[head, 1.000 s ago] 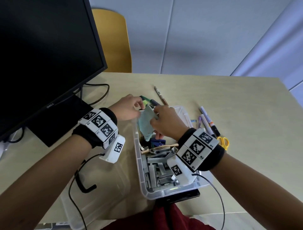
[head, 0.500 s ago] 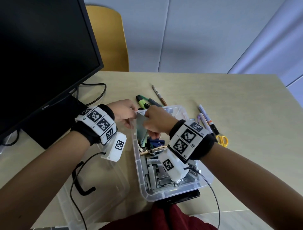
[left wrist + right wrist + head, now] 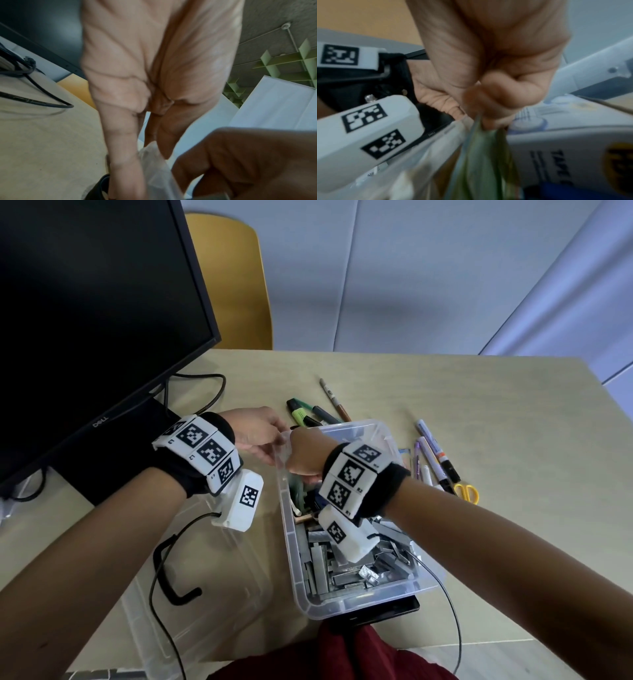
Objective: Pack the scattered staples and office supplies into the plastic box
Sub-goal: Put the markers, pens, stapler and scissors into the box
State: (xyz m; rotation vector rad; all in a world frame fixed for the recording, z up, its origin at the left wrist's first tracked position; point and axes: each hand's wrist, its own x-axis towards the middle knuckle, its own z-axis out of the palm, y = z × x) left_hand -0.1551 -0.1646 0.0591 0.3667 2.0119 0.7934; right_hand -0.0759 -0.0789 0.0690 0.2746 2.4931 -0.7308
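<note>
A clear plastic box (image 3: 359, 607) stands in front of me, its near half full of silver staple strips (image 3: 342, 573). My right hand (image 3: 305, 457) is inside the box's far left corner, fist curled round the top of a green packet (image 3: 481, 162) in a clear bag. The packet (image 3: 299, 494) stands on edge against the left wall, mostly hidden by my wrist. My left hand (image 3: 257, 429) is just outside that corner, and its thumb and fingers pinch the bag's clear top (image 3: 154, 162).
Several markers (image 3: 435, 457) and yellow scissors (image 3: 467, 493) lie right of the box. A green highlighter (image 3: 299, 414) and a pen (image 3: 334, 398) lie behind it. The clear lid (image 3: 205, 577) lies at the left under a black cable (image 3: 164, 570). A monitor (image 3: 85, 302) fills the far left.
Both hands have come down and toward me with the green packet, from above the box's far end into its far left corner.
</note>
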